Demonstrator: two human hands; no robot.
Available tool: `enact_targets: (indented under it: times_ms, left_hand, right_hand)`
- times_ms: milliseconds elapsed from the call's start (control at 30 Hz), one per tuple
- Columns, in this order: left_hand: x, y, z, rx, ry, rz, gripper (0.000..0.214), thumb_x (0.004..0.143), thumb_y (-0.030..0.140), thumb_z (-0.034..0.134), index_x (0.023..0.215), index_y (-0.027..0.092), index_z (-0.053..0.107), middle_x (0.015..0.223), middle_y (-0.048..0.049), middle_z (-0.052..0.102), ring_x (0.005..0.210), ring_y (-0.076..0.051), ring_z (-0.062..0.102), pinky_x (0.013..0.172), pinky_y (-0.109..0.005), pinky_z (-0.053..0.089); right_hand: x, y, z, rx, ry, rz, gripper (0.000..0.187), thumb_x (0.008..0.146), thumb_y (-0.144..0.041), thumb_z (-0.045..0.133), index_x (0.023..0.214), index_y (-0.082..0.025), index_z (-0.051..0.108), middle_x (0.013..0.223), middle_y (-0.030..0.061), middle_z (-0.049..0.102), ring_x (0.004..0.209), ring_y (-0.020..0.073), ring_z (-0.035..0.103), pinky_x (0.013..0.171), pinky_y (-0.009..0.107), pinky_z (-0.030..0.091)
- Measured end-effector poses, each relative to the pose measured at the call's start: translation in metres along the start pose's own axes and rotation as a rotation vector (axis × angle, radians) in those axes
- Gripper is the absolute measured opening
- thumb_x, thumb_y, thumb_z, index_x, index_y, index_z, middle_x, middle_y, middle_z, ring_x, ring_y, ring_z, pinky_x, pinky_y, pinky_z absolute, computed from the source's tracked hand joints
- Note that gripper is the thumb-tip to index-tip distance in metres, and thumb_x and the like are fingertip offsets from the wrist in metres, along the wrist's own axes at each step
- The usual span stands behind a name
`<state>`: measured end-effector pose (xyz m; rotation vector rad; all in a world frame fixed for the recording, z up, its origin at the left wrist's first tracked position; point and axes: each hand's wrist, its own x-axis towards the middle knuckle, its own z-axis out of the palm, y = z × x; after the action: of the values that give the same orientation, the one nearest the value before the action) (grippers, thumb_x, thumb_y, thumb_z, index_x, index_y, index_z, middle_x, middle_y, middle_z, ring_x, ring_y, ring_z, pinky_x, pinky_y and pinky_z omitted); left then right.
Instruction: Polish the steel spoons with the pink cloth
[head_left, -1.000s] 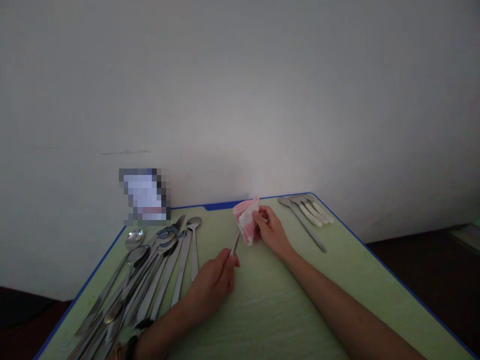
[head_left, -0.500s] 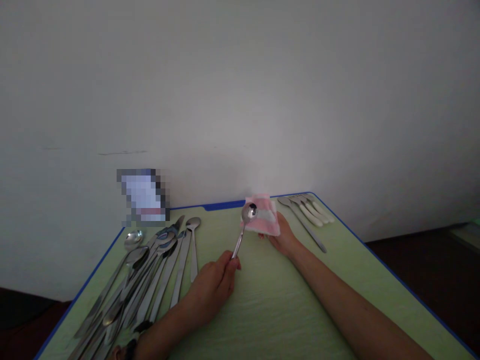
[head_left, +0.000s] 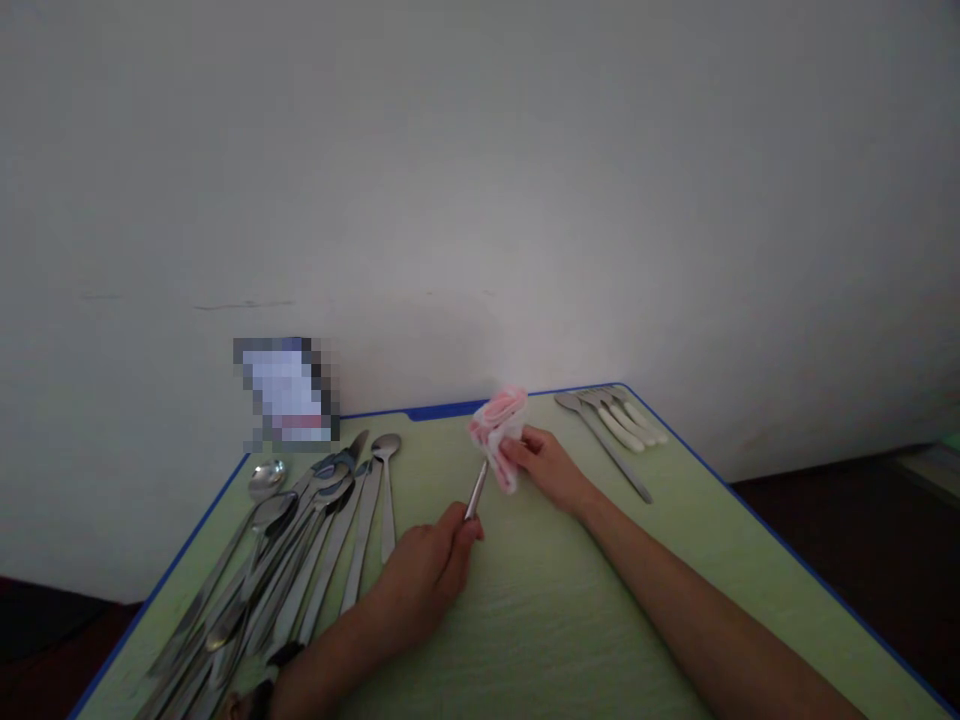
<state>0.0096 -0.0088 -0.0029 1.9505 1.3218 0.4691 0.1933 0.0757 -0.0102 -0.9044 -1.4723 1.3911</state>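
Observation:
My left hand [head_left: 435, 560] is closed around the handle of a metal spoon [head_left: 476, 490], which points up and away over the middle of the table. A pink and white cloth [head_left: 499, 425] is folded around the spoon's bowl and hides it. My right hand [head_left: 551, 465] pinches that cloth from the right, thumb on the near side. To the left of my left hand lies a pile of metal spoons and knives [head_left: 300, 550]. One spoon [head_left: 387, 490] rests along the pile's right edge.
Past my right hand, a metal spoon [head_left: 604, 445] and several white-handled forks [head_left: 626, 420] lie side by side. A blurred-out device with a lit screen [head_left: 285, 395] leans at the back left. The green table [head_left: 525, 620] has a blue edge and meets a grey wall [head_left: 480, 200].
The cloth was spread behind the spoon's bowl, which showed. My right hand has folded it over the bowl, and its fingers now show in front. My left hand has barely moved.

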Motion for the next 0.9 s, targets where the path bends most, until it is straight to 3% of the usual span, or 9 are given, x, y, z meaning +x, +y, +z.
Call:
enact_targets:
  times_ms: [133,333,467,633,733,900]
  left_hand:
    - [-0.002,0.005,-0.001,0.149,-0.037,-0.009,0.024,0.095,0.029,0.023,0.091,0.02,0.045,0.066,-0.0012,0.057,0.058,-0.018,0.056,0.057,-0.025,0.033]
    - [-0.003,0.006,-0.002,0.187,-0.072,-0.003,0.027,0.097,0.029,0.021,0.094,0.02,0.046,0.065,-0.0013,0.058,0.056,-0.018,0.057,0.055,-0.024,0.033]
    - [-0.002,0.004,-0.001,0.187,-0.05,0.006,0.028,0.096,0.031,0.02,0.093,0.02,0.046,0.064,-0.0012,0.058,0.056,-0.018,0.057,0.055,-0.025,0.033]
    - [-0.002,0.004,-0.002,0.158,-0.044,-0.001,0.028,0.096,0.031,0.022,0.091,0.021,0.047,0.064,-0.0008,0.057,0.057,-0.018,0.057,0.056,-0.024,0.034]
    - [-0.002,0.005,-0.002,0.136,-0.025,-0.006,0.028,0.095,0.031,0.021,0.09,0.021,0.047,0.066,-0.0016,0.058,0.058,-0.018,0.056,0.056,-0.024,0.034]
    - [-0.002,0.005,-0.002,0.138,-0.038,-0.008,0.028,0.095,0.031,0.022,0.092,0.02,0.048,0.068,-0.0023,0.059,0.06,-0.018,0.057,0.059,-0.025,0.035]
  right_hand:
    - [-0.001,-0.003,0.006,-0.224,0.042,-0.02,0.055,0.074,-0.067,0.048,0.051,-0.017,0.05,0.046,-0.0033,0.046,0.045,0.0083,0.038,0.046,0.023,0.028]
    - [0.0,-0.003,0.009,-0.204,0.124,0.034,0.064,0.077,-0.072,0.035,0.045,-0.017,0.047,0.04,-0.0032,0.041,0.04,0.008,0.034,0.043,0.024,0.025]
    - [0.003,0.002,0.01,-0.077,0.136,0.031,0.053,0.075,-0.07,0.044,0.058,-0.02,0.048,0.041,-0.0046,0.045,0.035,0.0081,0.034,0.037,0.023,0.025]
    - [0.005,0.003,0.011,0.085,0.288,0.053,0.039,0.073,-0.059,0.058,0.08,-0.022,0.047,0.041,-0.0106,0.04,0.029,0.0061,0.025,0.029,0.021,0.02]
    - [0.005,0.002,0.008,0.213,0.316,0.101,0.038,0.075,-0.057,0.056,0.083,-0.021,0.048,0.048,-0.007,0.049,0.032,0.0077,0.035,0.029,0.02,0.021]
    - [0.009,0.001,0.002,0.422,0.327,0.15,0.028,0.077,-0.048,0.052,0.08,-0.02,0.054,0.06,-0.0018,0.057,0.047,0.012,0.049,0.04,0.024,0.039]
